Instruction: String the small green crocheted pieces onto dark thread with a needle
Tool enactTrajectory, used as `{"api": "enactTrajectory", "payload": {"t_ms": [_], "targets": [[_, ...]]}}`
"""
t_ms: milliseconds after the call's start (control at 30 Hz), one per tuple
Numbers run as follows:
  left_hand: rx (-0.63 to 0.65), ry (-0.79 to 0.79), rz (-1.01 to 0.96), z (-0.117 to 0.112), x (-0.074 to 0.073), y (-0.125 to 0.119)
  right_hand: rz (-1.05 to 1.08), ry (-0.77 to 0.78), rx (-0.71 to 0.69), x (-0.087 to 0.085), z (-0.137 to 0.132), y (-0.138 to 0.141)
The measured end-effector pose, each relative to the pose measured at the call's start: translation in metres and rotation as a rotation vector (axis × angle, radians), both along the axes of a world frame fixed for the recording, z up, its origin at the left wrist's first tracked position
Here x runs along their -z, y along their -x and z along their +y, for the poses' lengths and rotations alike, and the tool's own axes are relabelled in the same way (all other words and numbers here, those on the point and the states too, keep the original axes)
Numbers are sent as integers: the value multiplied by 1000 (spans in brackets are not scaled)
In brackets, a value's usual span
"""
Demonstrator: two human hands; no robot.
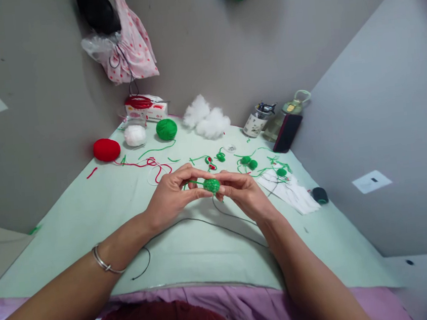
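Between my two hands, just above the table, is a small green crocheted ball [211,185]. The fingertips of my left hand [176,190] pinch it from the left, and a strand of green yarn runs back under those fingers. My right hand [242,192] grips the same piece from the right, thumb below and fingers above. A thin dark cord [220,226] hangs from near the ball and lies across the table below my hands. Beyond my fingers lie a small red and green crocheted piece [210,163] and several small green balls [252,164].
At the back are a red yarn ball [106,150], a white yarn ball [135,135], a green yarn ball [166,129] and fluffy white stuffing [209,119]. A pen cup [254,125], a phone [287,133] and a bottle stand back right. White paper [291,192] lies right.
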State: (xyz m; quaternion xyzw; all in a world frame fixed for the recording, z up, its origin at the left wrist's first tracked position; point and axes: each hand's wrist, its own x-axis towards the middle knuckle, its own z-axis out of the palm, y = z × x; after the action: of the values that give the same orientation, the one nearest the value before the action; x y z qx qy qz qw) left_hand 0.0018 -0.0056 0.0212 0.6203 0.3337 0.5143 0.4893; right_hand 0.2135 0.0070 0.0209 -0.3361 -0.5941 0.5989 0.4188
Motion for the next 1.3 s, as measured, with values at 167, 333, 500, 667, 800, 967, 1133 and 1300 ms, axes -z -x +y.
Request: {"api": "enactTrajectory", "payload": {"t_ms": [167, 333, 500, 667, 800, 967, 1133, 1300], "targets": [[38, 16, -25, -1, -2, 1, -28, 23, -84, 4, 2, -6], [39, 21, -11, 2, -3, 2, 2, 109, -125, 9, -1, 2], [44, 28, 0, 3, -2, 2, 53, 107, -103, 8, -3, 9], [68, 32, -19, 1, 0, -2, 94, 113, -70, 5, -5, 12], [67, -4, -22, 1, 5, -6, 83, 151, -13, 2, -8, 16], [50, -47, 69, 4, 12, -5, 101, 308, 7, 0, -10, 19], [71, -46, 118, 8, 14, -4, 194, 470, 4, -2, -7, 13], [96, 84, 107, 8, 15, -4, -102, 119, 105, -8, -7, 7]]}}
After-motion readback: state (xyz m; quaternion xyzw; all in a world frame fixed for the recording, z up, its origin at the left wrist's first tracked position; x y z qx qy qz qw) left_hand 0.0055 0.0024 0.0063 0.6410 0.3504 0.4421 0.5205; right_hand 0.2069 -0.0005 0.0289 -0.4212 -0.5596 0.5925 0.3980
